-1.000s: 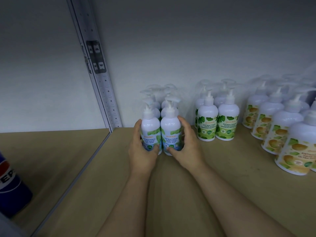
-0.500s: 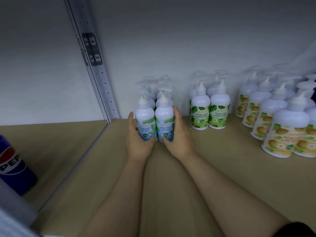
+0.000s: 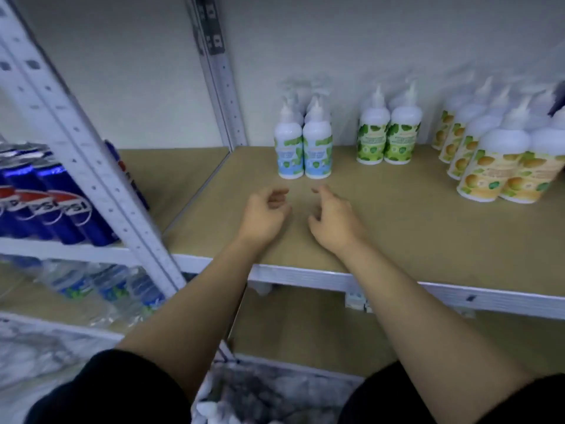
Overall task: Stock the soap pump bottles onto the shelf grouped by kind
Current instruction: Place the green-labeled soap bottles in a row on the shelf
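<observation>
On the tan shelf board [image 3: 397,234] stand three groups of white soap pump bottles. The blue-labelled bottles [image 3: 302,151] form a short double row at the left, the green-labelled bottles [image 3: 387,139] stand in the middle, and the orange-labelled bottles [image 3: 501,166] run along the right. My left hand [image 3: 266,214] and my right hand [image 3: 331,218] hover over the board just in front of the blue-labelled pair. Both hands are empty, with fingers loosely curled and apart. Neither hand touches a bottle.
A white perforated upright [image 3: 79,142] crosses the left foreground. Behind it, the neighbouring shelf holds blue Pepsi cans [image 3: 52,203], with water bottles [image 3: 101,286] on the level below. A second upright [image 3: 220,71] stands at the back beside the blue-labelled group. The shelf's white front rail [image 3: 428,289] runs beneath my forearms.
Both hands have let go of the front pair of blue-labelled bottles and drawn back toward me. The camera has pulled away, bringing the shelf edge and left-hand shelving into view.
</observation>
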